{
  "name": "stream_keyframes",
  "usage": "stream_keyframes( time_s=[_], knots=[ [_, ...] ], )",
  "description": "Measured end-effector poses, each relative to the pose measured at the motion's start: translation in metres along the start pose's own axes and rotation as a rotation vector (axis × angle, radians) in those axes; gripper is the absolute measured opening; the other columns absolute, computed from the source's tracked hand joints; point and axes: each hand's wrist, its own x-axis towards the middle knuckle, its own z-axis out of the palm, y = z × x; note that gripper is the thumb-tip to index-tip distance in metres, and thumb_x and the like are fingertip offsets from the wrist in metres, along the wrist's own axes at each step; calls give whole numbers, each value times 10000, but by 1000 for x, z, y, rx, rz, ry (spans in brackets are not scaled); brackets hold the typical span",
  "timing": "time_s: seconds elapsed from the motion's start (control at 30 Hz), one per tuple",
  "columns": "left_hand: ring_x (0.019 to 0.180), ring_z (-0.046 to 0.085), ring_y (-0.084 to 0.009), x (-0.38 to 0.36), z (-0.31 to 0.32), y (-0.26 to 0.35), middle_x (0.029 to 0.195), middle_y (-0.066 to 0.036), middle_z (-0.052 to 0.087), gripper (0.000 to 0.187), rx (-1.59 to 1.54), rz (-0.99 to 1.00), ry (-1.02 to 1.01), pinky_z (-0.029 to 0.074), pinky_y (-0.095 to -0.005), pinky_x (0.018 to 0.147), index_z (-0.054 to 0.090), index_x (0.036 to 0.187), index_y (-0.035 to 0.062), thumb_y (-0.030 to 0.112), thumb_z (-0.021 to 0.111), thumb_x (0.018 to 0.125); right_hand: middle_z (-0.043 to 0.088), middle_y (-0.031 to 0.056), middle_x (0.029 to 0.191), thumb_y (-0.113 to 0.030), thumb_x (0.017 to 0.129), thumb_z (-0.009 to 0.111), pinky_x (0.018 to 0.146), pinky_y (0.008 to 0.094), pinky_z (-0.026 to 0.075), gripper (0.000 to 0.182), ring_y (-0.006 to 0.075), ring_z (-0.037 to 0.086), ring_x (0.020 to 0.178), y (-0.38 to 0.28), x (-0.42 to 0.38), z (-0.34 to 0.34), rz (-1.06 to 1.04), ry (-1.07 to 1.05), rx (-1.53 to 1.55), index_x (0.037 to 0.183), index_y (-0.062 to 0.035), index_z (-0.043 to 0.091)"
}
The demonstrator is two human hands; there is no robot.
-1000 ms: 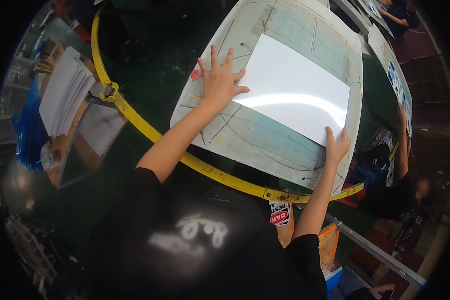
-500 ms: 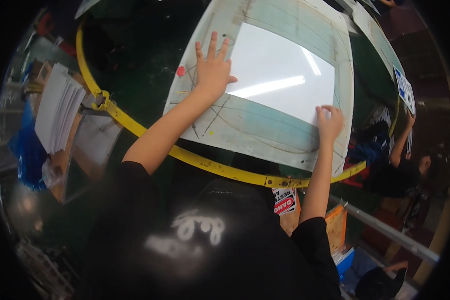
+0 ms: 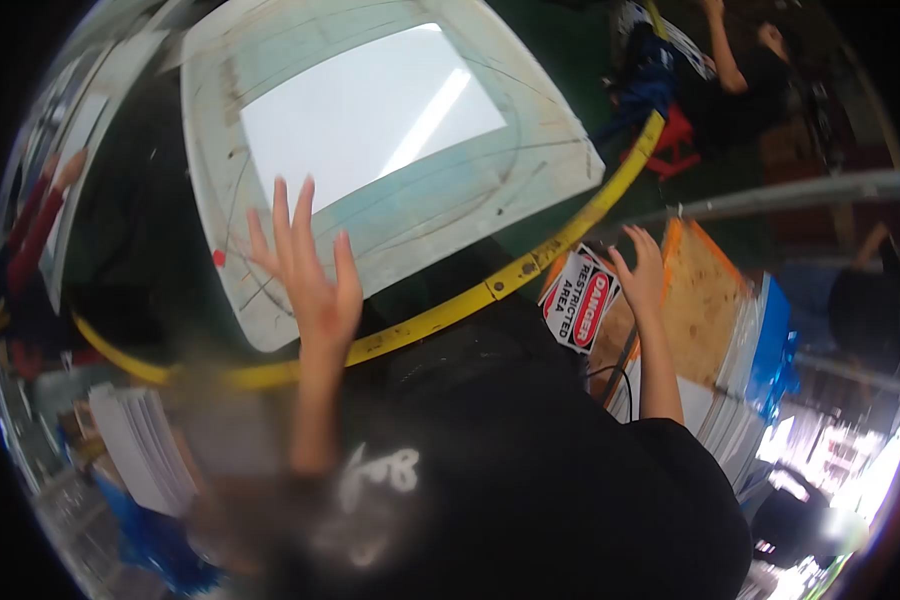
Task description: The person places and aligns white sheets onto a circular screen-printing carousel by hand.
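While the white sheet (image 3: 355,120) lay flat on the pale board (image 3: 545,155), a bright streak of reflected light crossed its right part. Bare board showed along all its sides, tinted blue-green in the middle and scored with dark, curving lines. The left hand (image 3: 315,280) was open in front of the board, palm showing, with its fingers spread and pointing up toward the sheet. Two fingertips overlapped the sheet's lower edge in the view, but whether they touched it could not be told. Well apart from the sheet, the right hand (image 3: 645,275) was open too, its fingers loosely bent, beside a red, black and white sign (image 3: 580,298) reading "DANGER RESTRICTED AREA"; contact with the sign could not be made out.

Near the board's left edge was a red spot (image 3: 219,259). A curved yellow rail (image 3: 420,325) ran below the board and rose past its right corner. Beyond the right hand stood an orange-edged panel (image 3: 705,300), with blue plastic (image 3: 773,345) next to it. At lower left leaned a stack of white sheets (image 3: 142,450). Farther out, a co-worker in red sleeves (image 3: 32,240) reached toward another board at left, and a co-worker in black (image 3: 755,95) was at upper right.
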Motion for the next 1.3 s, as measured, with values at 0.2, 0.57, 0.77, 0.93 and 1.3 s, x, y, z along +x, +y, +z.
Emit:
stream_keyframes(
  time_s=[0.2,0.57,0.77,0.93,1.3],
  knots=[
    [1311,270,-366,-63,2,45,1359,-123,442,437,-275,-84,-167,169,-461,1079,497,1260,64,60,563,828,505,172,1292,-464,750,673,1034,433,303,704,302,474,1195,85,-151,-11,467,-252,-207,1254,-6,494],
    [1312,316,-297,-67,10,85,1338,-100,479,359,-242,126,-325,192,-412,1086,529,1223,77,130,560,869,641,121,1091,-342,800,655,1078,422,258,380,247,576,1054,53,-212,-47,531,-112,-1,1028,-38,665],
    [1308,329,-285,-71,14,95,1329,-91,490,330,-277,154,-378,199,-405,1086,547,1200,80,118,556,872,663,109,959,-262,816,638,1028,411,322,248,248,597,952,56,-222,-53,429,97,-45,900,-32,675],
    [1270,388,-282,-71,13,95,1285,-110,519,296,-368,148,-434,243,-379,1064,573,1150,45,63,555,854,598,126,664,-229,869,587,639,373,407,280,280,536,638,80,-219,-80,462,362,52,691,-19,639],
    [974,557,-326,-49,16,118,1044,-144,603,330,-732,354,-601,437,-383,862,570,1093,11,69,653,779,496,64,541,-206,859,615,577,306,325,350,218,404,484,-35,-21,-242,-329,421,-298,568,-41,509]
  ],
)
